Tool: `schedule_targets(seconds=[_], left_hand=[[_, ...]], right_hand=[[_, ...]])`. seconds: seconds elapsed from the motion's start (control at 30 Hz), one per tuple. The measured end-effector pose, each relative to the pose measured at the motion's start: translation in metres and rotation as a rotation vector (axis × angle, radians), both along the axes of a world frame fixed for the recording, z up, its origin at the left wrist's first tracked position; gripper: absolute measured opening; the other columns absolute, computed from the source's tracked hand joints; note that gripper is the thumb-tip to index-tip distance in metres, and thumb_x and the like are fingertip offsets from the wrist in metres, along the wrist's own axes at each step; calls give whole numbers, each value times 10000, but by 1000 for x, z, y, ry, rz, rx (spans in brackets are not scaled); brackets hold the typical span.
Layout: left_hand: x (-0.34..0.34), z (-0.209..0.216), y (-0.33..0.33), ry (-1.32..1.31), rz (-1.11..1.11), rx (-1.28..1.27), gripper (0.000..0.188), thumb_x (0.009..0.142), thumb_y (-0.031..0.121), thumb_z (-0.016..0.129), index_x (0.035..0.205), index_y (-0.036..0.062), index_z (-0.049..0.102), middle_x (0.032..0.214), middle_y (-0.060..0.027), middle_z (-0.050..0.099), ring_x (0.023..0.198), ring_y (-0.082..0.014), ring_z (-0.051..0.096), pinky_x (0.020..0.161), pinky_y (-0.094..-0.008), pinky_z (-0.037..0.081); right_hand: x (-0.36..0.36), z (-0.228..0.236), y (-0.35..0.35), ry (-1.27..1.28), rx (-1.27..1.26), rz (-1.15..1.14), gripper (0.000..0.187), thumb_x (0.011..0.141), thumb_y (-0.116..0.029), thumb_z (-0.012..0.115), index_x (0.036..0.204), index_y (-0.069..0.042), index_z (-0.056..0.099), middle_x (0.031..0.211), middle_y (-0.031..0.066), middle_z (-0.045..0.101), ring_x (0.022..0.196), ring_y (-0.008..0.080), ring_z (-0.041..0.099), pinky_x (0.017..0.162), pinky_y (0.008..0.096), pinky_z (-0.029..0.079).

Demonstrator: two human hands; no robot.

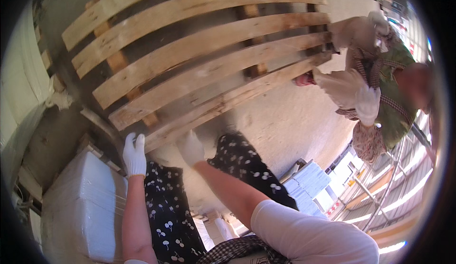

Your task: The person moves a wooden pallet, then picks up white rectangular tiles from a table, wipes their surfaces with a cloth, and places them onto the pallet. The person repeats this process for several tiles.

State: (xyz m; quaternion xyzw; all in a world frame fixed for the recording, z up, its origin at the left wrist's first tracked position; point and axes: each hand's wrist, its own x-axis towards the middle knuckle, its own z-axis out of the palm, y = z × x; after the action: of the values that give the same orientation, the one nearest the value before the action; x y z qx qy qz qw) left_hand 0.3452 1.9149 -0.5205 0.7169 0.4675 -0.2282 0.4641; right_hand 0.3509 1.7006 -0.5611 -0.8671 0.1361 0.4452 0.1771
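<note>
Evidently both arms reach low toward the wooden pallet (213, 38), which spreads away on the far side. The white-gloved left hand (135, 155) points away at its near left corner, forearm nearly straight, fingers extended and parted. The right forearm slants leftward, bringing the right hand (192, 149) to the near board; blur means I can't tell whether those fingers grip. Another person (396, 64) bends at the right.

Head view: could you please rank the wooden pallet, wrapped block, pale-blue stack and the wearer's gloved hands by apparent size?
1. Wooden pallet
2. Wrapped block
3. Pale-blue stack
4. Left hand and right hand: alike, not ranked
</note>
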Motion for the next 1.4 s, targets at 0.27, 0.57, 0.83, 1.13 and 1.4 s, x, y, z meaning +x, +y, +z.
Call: schedule_targets(seconds=[0.27, 0.57, 0.83, 1.13, 1.4], left_hand=[[22, 119, -39, -8, -189, 290, 549, 950, 374, 577, 1344, 1, 493, 1280, -258, 570, 1181, -409, 544, 1006, -472, 422], [-52, 278, -167, -60, -374, -93, 279, 886, 321, 631, 1017, 76, 612, 867, -217, 640, 835, -428, 616, 733, -519, 485], [-63, 365, -198, -75, -506, -127, 379, 897, 390, 605, 1107, 77, 642, 992, -214, 681, 925, -398, 652, 817, -492, 510], [-7, 428, -170, -212, -364, 152, 375, 886, 356, 614, 1116, 62, 656, 968, -201, 688, 911, -376, 653, 817, -467, 500], [-2, 462, -150, -219, -534, 267, 440, 869, 416, 616, 1105, 48, 660, 1021, -233, 671, 967, -406, 631, 846, -484, 489]], right_hand=[[40, 142, -50, -83, 53, -72, 523, 895, -253, 596, 1367, -53, 491, 1191, 216, 633, 1060, 343, 639, 902, 404, 505], [80, 287, -103, -120, 152, -194, 472, 882, -253, 611, 1302, -46, 556, 1203, 197, 645, 1130, 335, 614, 978, 400, 470], [101, 374, -217, -8, 99, -26, 495, 865, -333, 637, 1274, -60, 584, 1127, 198, 685, 1060, 356, 648, 925, 423, 504], [150, 440, -316, -34, 185, 101, 470, 859, -356, 632, 1244, -86, 612, 1085, 165, 711, 1021, 350, 670, 900, 426, 521], [104, 478, -368, -86, 85, 117, 479, 855, -386, 640, 1239, -100, 631, 1116, 166, 703, 1043, 347, 664, 908, 420, 519]])
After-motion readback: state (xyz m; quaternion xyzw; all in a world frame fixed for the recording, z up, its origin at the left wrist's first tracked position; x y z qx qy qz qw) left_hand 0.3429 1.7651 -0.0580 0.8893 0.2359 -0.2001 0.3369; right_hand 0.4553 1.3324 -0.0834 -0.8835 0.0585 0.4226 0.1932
